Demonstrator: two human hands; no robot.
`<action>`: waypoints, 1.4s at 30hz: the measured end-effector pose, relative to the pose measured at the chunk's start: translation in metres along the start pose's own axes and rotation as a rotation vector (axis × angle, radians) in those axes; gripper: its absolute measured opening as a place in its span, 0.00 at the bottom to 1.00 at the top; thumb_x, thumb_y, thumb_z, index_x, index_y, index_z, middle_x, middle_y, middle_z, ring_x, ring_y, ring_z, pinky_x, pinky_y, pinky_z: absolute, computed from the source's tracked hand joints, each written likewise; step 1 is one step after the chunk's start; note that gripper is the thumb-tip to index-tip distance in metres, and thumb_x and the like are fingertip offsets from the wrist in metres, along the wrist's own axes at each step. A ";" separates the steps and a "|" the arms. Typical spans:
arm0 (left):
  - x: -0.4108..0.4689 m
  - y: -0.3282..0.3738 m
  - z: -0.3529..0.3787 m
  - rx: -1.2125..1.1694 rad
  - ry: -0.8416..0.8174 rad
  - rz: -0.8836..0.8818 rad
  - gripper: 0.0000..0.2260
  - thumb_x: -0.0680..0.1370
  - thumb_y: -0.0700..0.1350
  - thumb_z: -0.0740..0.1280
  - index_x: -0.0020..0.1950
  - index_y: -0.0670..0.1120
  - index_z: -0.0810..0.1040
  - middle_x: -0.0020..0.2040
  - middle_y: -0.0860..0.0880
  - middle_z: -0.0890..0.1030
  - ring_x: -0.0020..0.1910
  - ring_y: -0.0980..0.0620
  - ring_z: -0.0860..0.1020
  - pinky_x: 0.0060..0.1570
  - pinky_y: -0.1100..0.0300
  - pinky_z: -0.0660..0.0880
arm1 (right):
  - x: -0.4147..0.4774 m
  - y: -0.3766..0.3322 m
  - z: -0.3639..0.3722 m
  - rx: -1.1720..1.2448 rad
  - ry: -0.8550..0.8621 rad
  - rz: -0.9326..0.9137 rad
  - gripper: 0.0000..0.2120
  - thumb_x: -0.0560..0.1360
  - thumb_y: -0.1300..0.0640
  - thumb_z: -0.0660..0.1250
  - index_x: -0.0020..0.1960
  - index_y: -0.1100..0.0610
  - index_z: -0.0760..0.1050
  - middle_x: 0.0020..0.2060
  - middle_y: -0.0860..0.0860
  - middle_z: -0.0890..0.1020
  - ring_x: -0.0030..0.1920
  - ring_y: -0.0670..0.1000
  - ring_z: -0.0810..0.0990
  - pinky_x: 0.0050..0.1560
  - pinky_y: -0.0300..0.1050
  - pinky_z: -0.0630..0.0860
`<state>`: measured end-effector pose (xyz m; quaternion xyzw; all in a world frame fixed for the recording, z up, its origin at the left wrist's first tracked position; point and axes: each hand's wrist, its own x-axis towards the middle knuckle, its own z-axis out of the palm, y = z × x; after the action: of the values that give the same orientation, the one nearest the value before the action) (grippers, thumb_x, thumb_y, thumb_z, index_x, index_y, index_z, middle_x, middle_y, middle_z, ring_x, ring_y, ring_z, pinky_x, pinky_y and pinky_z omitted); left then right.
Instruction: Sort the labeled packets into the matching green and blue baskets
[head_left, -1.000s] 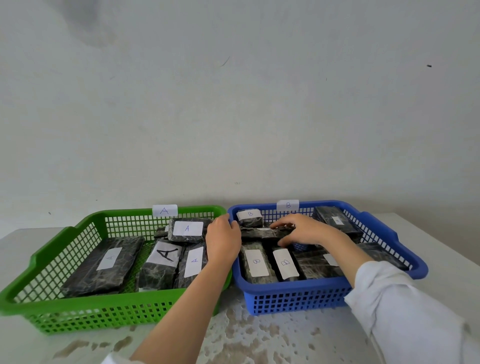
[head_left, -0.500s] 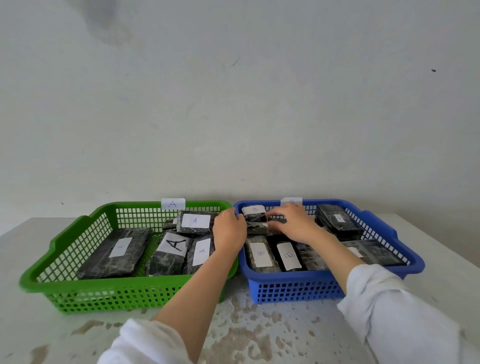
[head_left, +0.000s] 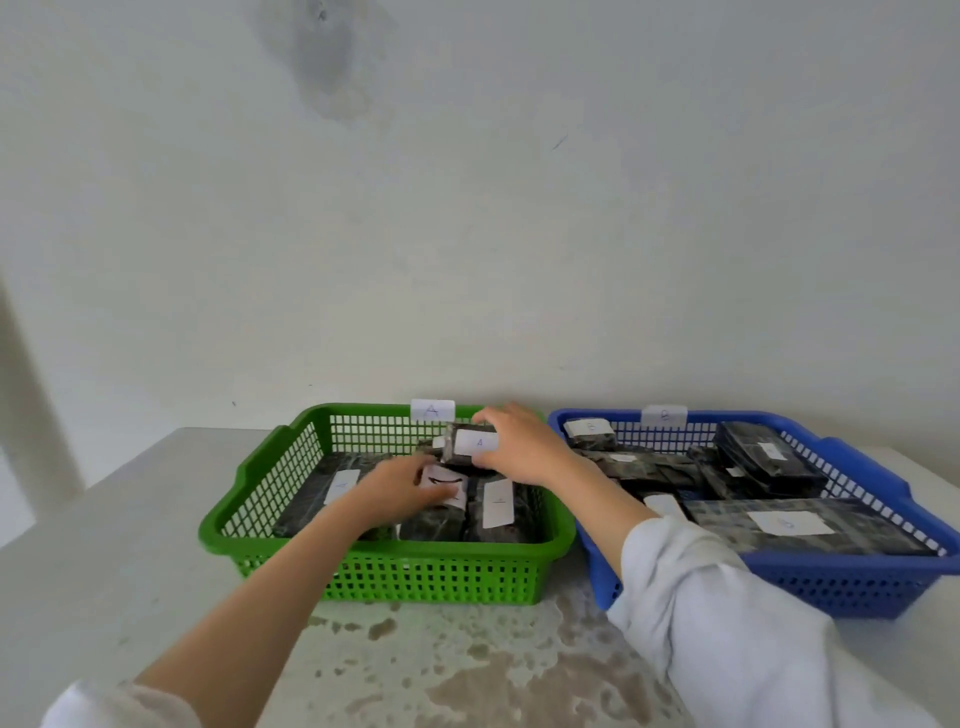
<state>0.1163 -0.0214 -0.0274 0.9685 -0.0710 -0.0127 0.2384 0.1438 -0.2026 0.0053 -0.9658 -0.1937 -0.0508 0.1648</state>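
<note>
Head view, seen as if from beside the person: a pale, stained tabletop (head_left: 156, 545) carries a green plastic lattice basket (head_left: 426, 571) and, just beside it on the right, a blue plastic lattice basket (head_left: 857, 587). Dark wrapped packets lie in both. Each far rim bears a white paper tag, A (head_left: 432, 410) on the green and what looks like B (head_left: 664, 415) on the blue. Both forearms reach over the green basket, the right one out of a white sleeve (head_left: 727, 623). The right hand (head_left: 519, 441) curls its fingers over the top and its thumb under a dark rectangular packet with a white A label (head_left: 470, 442), at the back of the green basket near the far wall. That packet seems slightly raised, though blur makes this uncertain. The left hand (head_left: 395, 486) lies with fingers stretched out on a dark packet with a large black A (head_left: 441, 499) mid-basket, pinching nothing. I judge the step to be settling an A packet in its matching basket. Next it needs lowering flat into the back row and releasing, while the left hand steadies the neighbours. Half a second ago the right hand was on a packet in the blue basket and the left rested where the two baskets meet. Both have since crossed to the green, where the A-labelled packet then lay untouched.
</note>
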 end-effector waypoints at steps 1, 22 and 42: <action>0.000 -0.004 0.003 -0.006 -0.076 -0.007 0.31 0.75 0.61 0.64 0.74 0.50 0.62 0.71 0.46 0.69 0.67 0.47 0.70 0.62 0.56 0.68 | 0.006 -0.001 0.003 -0.060 -0.055 0.018 0.30 0.75 0.48 0.67 0.73 0.51 0.61 0.69 0.56 0.67 0.69 0.59 0.64 0.63 0.53 0.68; 0.007 -0.025 -0.024 -0.795 0.118 -0.321 0.24 0.72 0.39 0.71 0.66 0.38 0.68 0.52 0.38 0.79 0.47 0.41 0.82 0.48 0.47 0.80 | 0.032 0.029 -0.001 0.423 0.426 0.224 0.17 0.70 0.43 0.67 0.52 0.53 0.74 0.45 0.48 0.80 0.43 0.49 0.80 0.42 0.48 0.79; 0.014 -0.071 -0.055 0.127 0.133 -0.169 0.23 0.79 0.42 0.60 0.74 0.44 0.61 0.60 0.43 0.76 0.48 0.48 0.76 0.45 0.57 0.74 | 0.058 -0.010 0.016 0.397 0.396 0.108 0.21 0.71 0.41 0.66 0.57 0.54 0.75 0.47 0.49 0.82 0.45 0.50 0.80 0.46 0.50 0.79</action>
<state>0.1427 0.0641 -0.0116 0.9829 0.0263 0.0360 0.1786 0.1938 -0.1675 0.0023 -0.8948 -0.1120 -0.1907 0.3878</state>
